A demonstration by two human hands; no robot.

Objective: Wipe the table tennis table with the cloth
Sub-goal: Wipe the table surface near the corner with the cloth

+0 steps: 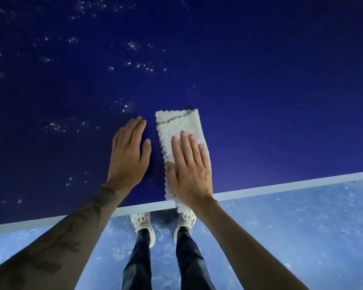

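1. Nearest to us are the two bare forearms, coming up from the bottom corners. The left forearm point(50, 243) carries dark tattoo marks and the right forearm point(249, 243) is plain.
2. Between them we look straight down on the person's dark trousers point(138, 258) and a pair of pale perforated shoes point(143, 223). They stand on a mottled light-blue floor point(302, 237), toes just under the table's near edge.
3. The table point(260, 80) fills the far part of the view. Its top is deep blue, and a white line point(281, 186) runs along its near edge, slanting up to the right in this wide-angle view.
4. The cloth point(180, 126) is white and fluffy with a wavy hem, folded into a long strip. It lies flat on the table near the near edge, a little right of centre, running from near to far. Its near end laps over the white line and hangs slightly past the edge. At the far end we can make out a folded layer.
5. The right hand point(191, 168) lies palm down on the near half of the cloth. Its fingers are straight and slightly spread, pointing away, and the thumb is at the cloth's left hem.
6. The left hand point(128, 155) lies palm down on the bare blue surface just left of the cloth. Its fingers are straight and close together, the thumb angled toward the cloth. A strip of blue shows between thumb and cloth, so they are apart.
7. Small bright specks point(143, 66) are scattered in clusters over the left and far-left parts of the table. We cannot tell whether they are droplets or dust. The surface to the right of the cloth looks even.
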